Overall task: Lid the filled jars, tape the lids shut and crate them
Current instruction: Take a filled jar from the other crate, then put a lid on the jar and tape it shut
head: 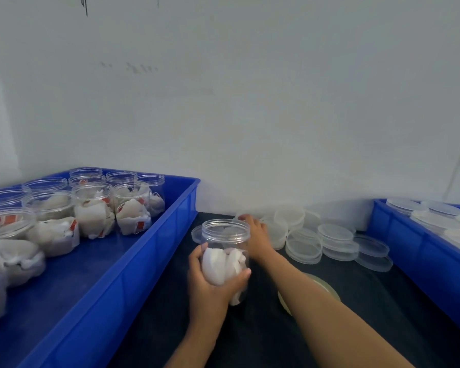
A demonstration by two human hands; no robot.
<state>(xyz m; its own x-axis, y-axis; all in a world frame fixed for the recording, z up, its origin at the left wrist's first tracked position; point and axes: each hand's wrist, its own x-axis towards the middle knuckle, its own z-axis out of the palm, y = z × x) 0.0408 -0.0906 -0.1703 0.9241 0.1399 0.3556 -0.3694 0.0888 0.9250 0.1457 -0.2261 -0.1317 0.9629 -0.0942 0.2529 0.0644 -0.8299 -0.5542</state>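
My left hand (210,282) grips a clear, open-topped jar (225,251) with white packets inside, held upright over the dark table. My right hand (255,235) reaches past the jar's rim and its fingers pinch the edge of a clear lid (241,216) behind the jar. Another clear lid (196,233) lies flat just left of the jar. A heap of loose clear lids (329,240) covers the table to the right of my right hand. A roll of tape (322,285) lies partly hidden under my right forearm.
A blue crate (149,251) on the left holds several open filled jars (96,208). A second blue crate (409,243) on the right holds lidded jars (436,216). A white wall stands close behind the table.
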